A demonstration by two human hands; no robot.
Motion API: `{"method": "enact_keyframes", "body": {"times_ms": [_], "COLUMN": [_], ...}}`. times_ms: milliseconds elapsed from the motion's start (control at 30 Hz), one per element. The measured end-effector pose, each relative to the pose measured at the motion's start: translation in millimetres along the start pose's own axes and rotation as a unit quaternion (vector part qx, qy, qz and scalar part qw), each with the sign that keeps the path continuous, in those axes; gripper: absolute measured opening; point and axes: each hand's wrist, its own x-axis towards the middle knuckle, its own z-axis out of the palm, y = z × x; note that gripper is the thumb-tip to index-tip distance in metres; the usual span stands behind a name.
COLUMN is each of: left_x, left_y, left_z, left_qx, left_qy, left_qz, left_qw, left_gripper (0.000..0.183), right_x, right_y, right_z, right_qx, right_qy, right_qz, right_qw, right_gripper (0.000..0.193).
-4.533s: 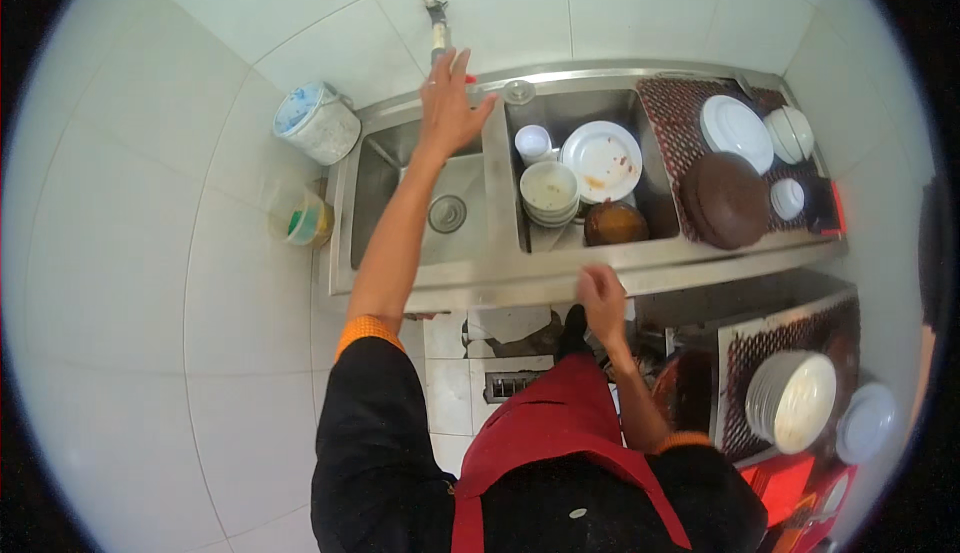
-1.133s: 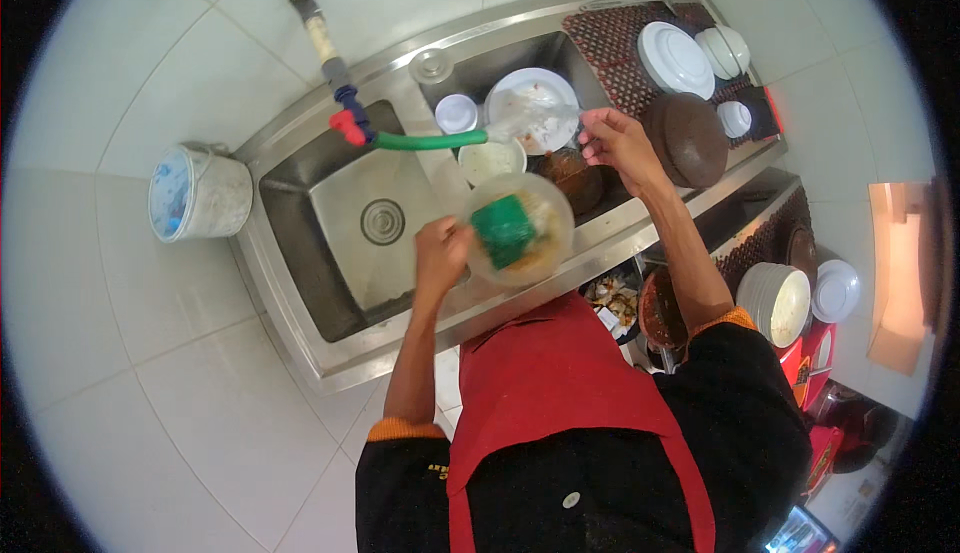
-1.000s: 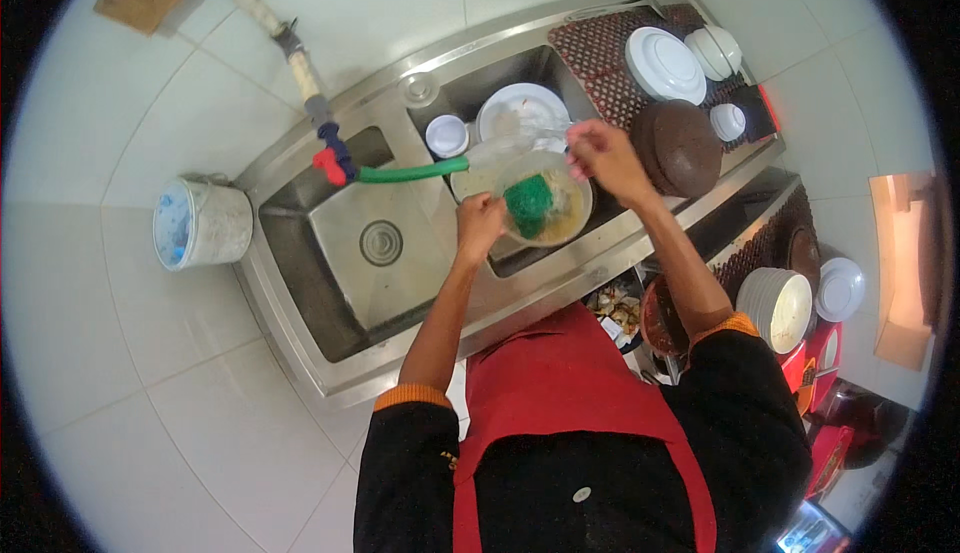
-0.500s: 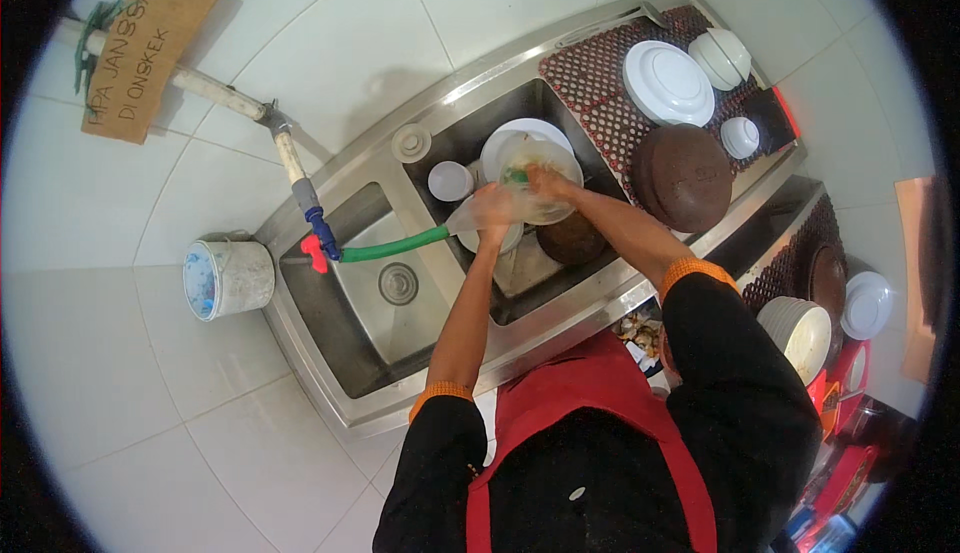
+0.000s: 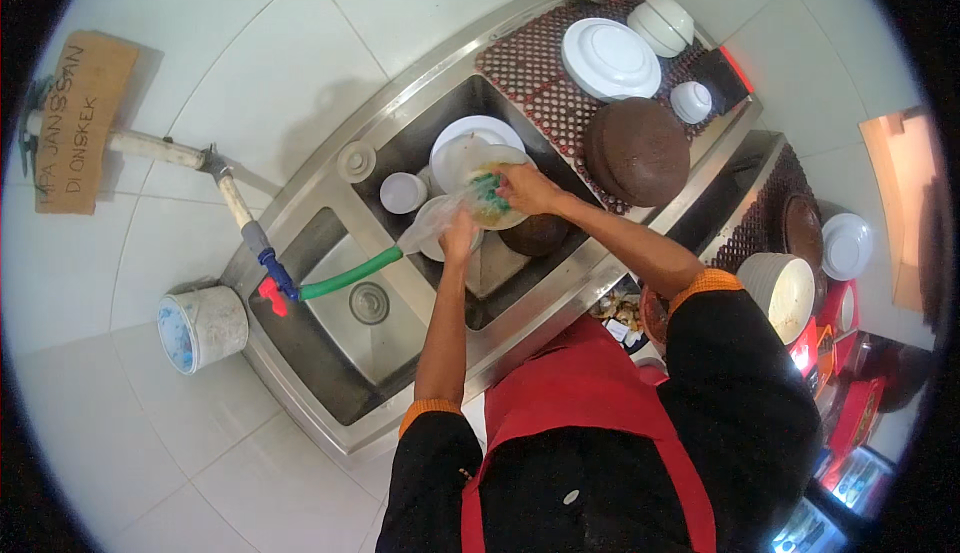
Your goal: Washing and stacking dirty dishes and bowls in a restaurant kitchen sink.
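Observation:
Over the right basin, my left hand (image 5: 458,234) is closed around the clear plastic sleeve (image 5: 424,229) at the end of a green hose (image 5: 350,274). Just right of it, my right hand (image 5: 529,189) grips a green scrubber (image 5: 488,191) against a pale bowl (image 5: 497,221) with a yellowish inside. Part of that bowl is covered by the plastic and my hands. Beneath and behind lie a white plate (image 5: 452,140), a white cup (image 5: 402,193) and another white dish (image 5: 432,246). A dark brown round dish (image 5: 535,236) sits near my right wrist.
The left basin (image 5: 335,348) holds a drain. On the right, a perforated brown mat (image 5: 530,73) carries white plates (image 5: 612,58), white bowls (image 5: 662,26) and brown dishes (image 5: 640,153). A pipe with a red-handled tap (image 5: 271,296) stands left, above a white bucket (image 5: 205,328).
The whole view has shifted, so the sink sits further left. My right hand and the scrubber have moved over the bowl, and the scrubber shows more plainly.

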Motion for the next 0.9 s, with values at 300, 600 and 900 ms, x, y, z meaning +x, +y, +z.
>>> {"method": "enact_keyframes", "body": {"times_ms": [300, 600, 900], "left_x": [-1.4, -20.7, -26.2], "left_y": [-1.8, 11.5, 12.1], "left_z": [-1.3, -11.6, -14.4], "left_qx": [-0.109, -0.155, -0.127], "left_qy": [-0.011, 0.002, 0.018], "left_qz": [0.051, 0.066, 0.002], "left_qw": [0.993, 0.986, 0.992], "left_gripper": [0.027, 0.027, 0.038], "right_x": [-12.8, -3.8, -13.3], "right_y": [-16.4, -18.2, -16.4], "right_z": [-27.6, -2.7, -12.5], "right_qx": [0.084, 0.122, 0.01], "right_qy": [0.067, 0.079, 0.197], "right_qz": [0.015, -0.015, 0.033], "right_qw": [0.994, 0.989, 0.98], "right_gripper": [0.024, 0.022, 0.029]}}
